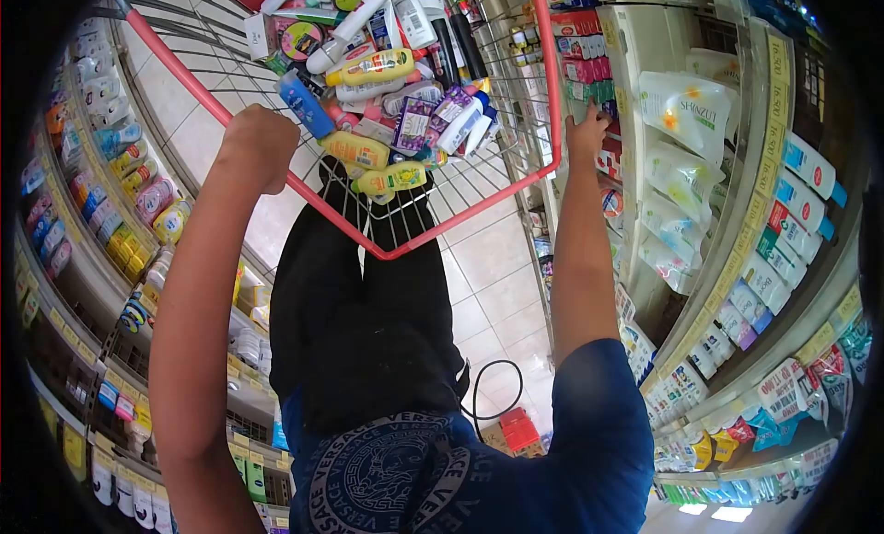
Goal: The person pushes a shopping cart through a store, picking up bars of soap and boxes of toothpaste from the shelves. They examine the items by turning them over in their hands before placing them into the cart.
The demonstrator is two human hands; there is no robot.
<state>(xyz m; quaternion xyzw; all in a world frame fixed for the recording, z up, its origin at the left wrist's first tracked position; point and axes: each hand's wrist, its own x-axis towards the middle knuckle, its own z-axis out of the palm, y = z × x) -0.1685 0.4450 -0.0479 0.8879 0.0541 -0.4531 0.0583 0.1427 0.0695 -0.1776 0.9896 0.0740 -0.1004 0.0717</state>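
Left hand point(262, 143): clenched on the red rim of the wire cart point(479, 205) | cart: held in front, above the feet, filled with bottles point(373, 69); judged stiff and heavy, best gripped at the rim | right hand point(587, 129): stretched to the shelf boxes point(580, 71); its grasp cannot be told.

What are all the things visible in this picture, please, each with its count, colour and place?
basket: one, red rim and wire sides, top centre
bottles and tubes: many, yellow, white, blue and purple, inside the basket
pouches: several, white, far right
shelf bottles: many, mixed colours, far left
floor tiles: many, pale, centre
cable: one, black, on the floor tiles
left hand: fist closed on the basket rim
right hand: just right of the basket rim, grip unclear
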